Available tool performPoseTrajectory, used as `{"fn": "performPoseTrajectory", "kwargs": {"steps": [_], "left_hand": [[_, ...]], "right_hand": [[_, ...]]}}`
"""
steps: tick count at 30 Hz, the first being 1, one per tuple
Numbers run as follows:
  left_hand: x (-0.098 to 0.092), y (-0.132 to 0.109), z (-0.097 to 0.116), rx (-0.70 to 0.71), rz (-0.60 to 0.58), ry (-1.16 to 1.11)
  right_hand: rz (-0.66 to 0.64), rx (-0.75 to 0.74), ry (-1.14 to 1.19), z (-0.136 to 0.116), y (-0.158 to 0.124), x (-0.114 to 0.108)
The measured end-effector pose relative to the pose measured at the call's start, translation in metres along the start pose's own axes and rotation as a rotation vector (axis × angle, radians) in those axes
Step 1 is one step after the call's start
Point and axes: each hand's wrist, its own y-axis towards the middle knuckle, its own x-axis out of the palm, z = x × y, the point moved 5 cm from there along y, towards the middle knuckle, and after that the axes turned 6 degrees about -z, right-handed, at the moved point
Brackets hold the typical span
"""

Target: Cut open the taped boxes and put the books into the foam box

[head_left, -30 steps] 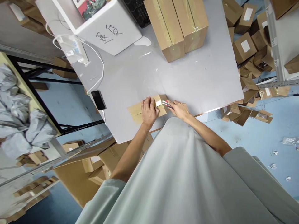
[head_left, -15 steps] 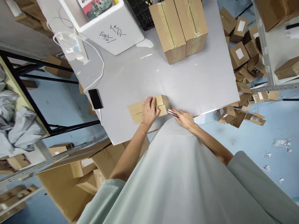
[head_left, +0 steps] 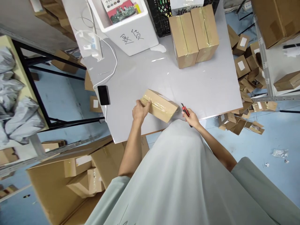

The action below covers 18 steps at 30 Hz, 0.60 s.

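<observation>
A small taped cardboard box (head_left: 160,105) lies near the front edge of the grey table (head_left: 206,84), turned at a slant. My left hand (head_left: 140,111) grips its left end, fingers curled over the edge. My right hand (head_left: 192,118) is closed round a red and black utility knife (head_left: 185,109), held just right of the box and apart from it, blade end pointing away from me.
A black phone (head_left: 103,95) on a white cable lies left of the box. Two larger taped boxes (head_left: 194,34), a white foam bin (head_left: 131,26) and a black crate (head_left: 161,12) stand at the back. Many small cartons (head_left: 246,68) litter the floor on the right.
My left hand slid from the top of the box to its left end and turned the box. The knife came off the tape seam and drew back to the right.
</observation>
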Motion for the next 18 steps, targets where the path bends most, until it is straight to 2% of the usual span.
{"fn": "performPoseTrajectory", "kwargs": {"steps": [3, 4, 7, 9, 11, 13, 15, 16, 18], "left_hand": [[0.005, -0.015, -0.018, -0.286, 0.04, -0.032], [0.007, -0.02, -0.02, -0.328, 0.011, -0.014], [0.016, -0.033, -0.023, -0.329, -0.151, 0.015], [0.017, -0.041, -0.018, -0.288, -0.14, 0.014], [0.012, -0.049, 0.0, -0.17, -0.008, 0.026], [0.01, -0.053, 0.034, 0.075, 0.088, 0.043], [0.016, -0.055, 0.075, 0.349, 0.037, 0.059], [0.02, -0.054, 0.092, 0.436, -0.014, 0.069], [0.024, -0.048, 0.114, 0.498, -0.092, 0.092]], "right_hand": [[0.029, 0.016, -0.031, 0.0, 0.003, -0.005], [0.033, 0.018, -0.037, -0.001, 0.005, -0.006], [0.023, 0.016, -0.045, -0.007, 0.012, -0.005], [0.03, 0.019, -0.064, -0.012, 0.019, -0.003], [0.045, 0.017, -0.062, -0.018, 0.026, -0.002], [0.038, 0.003, -0.031, -0.026, 0.032, 0.002], [0.009, -0.018, -0.001, -0.034, 0.037, 0.006], [-0.011, -0.03, 0.004, -0.039, 0.039, 0.009], [-0.041, -0.052, -0.004, -0.045, 0.041, 0.011]]}}
